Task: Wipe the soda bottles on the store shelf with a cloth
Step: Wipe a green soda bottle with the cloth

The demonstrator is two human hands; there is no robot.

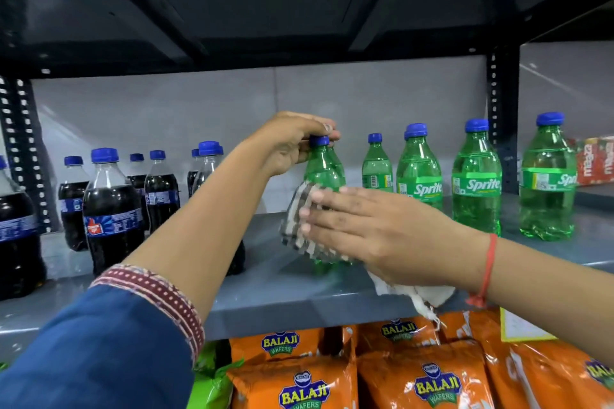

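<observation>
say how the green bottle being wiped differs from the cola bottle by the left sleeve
The green bottle is green-tinted plastic; the cola bottle is clear with dark drink. The left hand grips the green bottle's cap and the right hand presses the cloth on it; the cola bottle stands untouched. The cola bottle's blue label shows; the green bottle's is covered. Both have blue caps.

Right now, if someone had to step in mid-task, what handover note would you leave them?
Left hand grips the green bottle by its blue cap, steadying it on the shelf.
Right hand, fingers straight, presses the cloth against that bottle's side.
Done: wiping of this bottle is under way; which others are clean cannot be told.
Left: finish this one, then check the Sprite bottles to the right and the cola bottles to the left.
</observation>
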